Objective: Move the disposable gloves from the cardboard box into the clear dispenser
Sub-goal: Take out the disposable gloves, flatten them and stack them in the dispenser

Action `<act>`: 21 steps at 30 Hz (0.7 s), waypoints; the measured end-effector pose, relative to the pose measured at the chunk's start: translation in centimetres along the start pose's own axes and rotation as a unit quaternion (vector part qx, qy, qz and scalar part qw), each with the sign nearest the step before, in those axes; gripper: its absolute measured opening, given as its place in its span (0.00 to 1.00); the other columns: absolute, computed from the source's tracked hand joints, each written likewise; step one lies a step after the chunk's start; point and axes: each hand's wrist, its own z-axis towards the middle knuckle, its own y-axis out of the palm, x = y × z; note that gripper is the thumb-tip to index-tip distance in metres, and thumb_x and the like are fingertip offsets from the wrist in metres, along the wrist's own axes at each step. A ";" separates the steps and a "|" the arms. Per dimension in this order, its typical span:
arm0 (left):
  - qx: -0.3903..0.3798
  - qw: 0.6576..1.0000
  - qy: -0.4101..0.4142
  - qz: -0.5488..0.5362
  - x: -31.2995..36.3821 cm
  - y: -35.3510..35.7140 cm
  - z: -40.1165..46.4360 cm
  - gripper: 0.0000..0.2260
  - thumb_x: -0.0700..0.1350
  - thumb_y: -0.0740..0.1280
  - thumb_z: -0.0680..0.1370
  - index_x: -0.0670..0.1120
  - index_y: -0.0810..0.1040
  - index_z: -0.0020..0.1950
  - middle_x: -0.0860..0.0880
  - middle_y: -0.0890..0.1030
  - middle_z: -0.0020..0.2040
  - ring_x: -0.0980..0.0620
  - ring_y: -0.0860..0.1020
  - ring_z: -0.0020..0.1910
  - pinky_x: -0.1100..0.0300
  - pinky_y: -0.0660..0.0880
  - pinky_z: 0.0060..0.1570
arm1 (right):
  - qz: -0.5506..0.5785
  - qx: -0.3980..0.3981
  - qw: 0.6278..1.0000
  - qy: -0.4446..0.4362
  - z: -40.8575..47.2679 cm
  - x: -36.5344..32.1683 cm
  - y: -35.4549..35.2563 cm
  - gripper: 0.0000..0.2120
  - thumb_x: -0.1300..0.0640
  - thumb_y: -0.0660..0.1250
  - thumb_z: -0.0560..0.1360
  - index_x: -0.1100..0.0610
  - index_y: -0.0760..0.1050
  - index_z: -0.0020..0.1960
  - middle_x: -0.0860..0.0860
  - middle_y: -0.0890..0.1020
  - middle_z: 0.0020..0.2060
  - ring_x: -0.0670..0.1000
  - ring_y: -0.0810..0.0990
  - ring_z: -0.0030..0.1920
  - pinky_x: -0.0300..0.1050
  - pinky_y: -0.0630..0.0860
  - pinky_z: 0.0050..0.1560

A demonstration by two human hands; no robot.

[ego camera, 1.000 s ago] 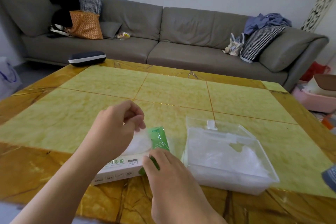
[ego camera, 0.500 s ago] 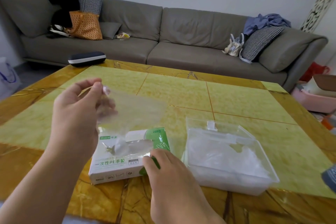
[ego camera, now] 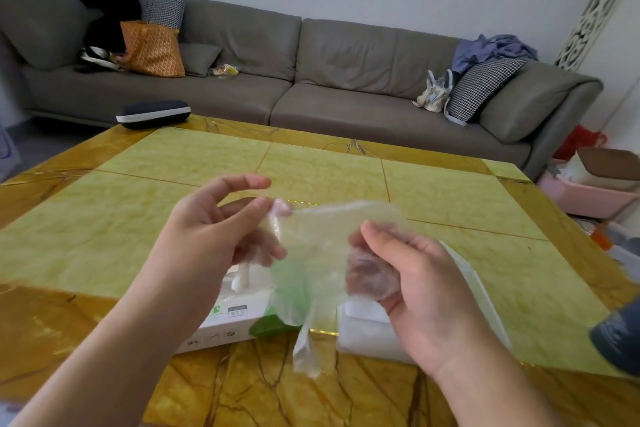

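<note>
Disposable glove [ego camera: 311, 253] of thin, clear, crinkled plastic film, stretched in the air between both hands above the counter [ego camera: 450, 253] of yellow-green marble panels with amber veined borders. Left hand [ego camera: 207, 239]: thumb and fingers pinch the film's upper left edge, index finger extended free above; this grip grasps the glove. Right hand [ego camera: 412, 274]: fingers curled into the film's right side, bunching it against the palm; this grip also grasps the glove. A narrow tail of film hangs down below and between the two grips. Beneath the left grip lies the white and green cardboard box [ego camera: 239, 319], flat on the counter, a tuft of white film standing out of its top opening. Beneath and behind the right grip sits the clear plastic dispenser [ego camera: 367, 333], largely hidden by that hand, with whitish film visible inside. Beyond both grips, at the counter's far left edge: a dark oval zip case [ego camera: 152, 113].
</note>
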 end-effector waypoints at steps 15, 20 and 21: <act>-0.105 0.990 -0.080 -0.047 -1.5 2.3 -0.7 0.20 0.33 0.69 0.76 0.45 0.79 0.68 0.41 0.86 0.55 0.47 0.84 0.39 0.60 0.80 0.33 | -0.116 0.021 0.989 -0.094 0.6 -0.3 -3.2 0.12 0.67 0.67 0.81 0.55 0.87 0.49 0.64 0.86 0.45 0.48 0.63 0.20 0.36 0.59 0.22; -0.045 0.949 -0.203 -0.236 -2.3 2.4 -0.3 0.28 0.51 0.71 0.79 0.39 0.70 0.73 0.39 0.86 0.53 0.48 0.86 0.44 0.54 0.84 0.47 | -0.100 0.100 0.977 -0.161 0.7 -1.3 -4.3 0.13 0.67 0.67 0.81 0.54 0.87 0.47 0.63 0.86 0.43 0.46 0.61 0.21 0.36 0.57 0.23; -0.085 0.943 -0.238 -0.218 -2.5 2.5 -0.4 0.34 0.58 0.72 0.77 0.38 0.69 0.74 0.38 0.85 0.57 0.44 0.86 0.50 0.48 0.83 0.54 | -0.096 0.113 0.975 -0.166 0.8 -1.3 -4.4 0.13 0.67 0.67 0.82 0.54 0.87 0.47 0.62 0.86 0.43 0.46 0.61 0.21 0.36 0.57 0.23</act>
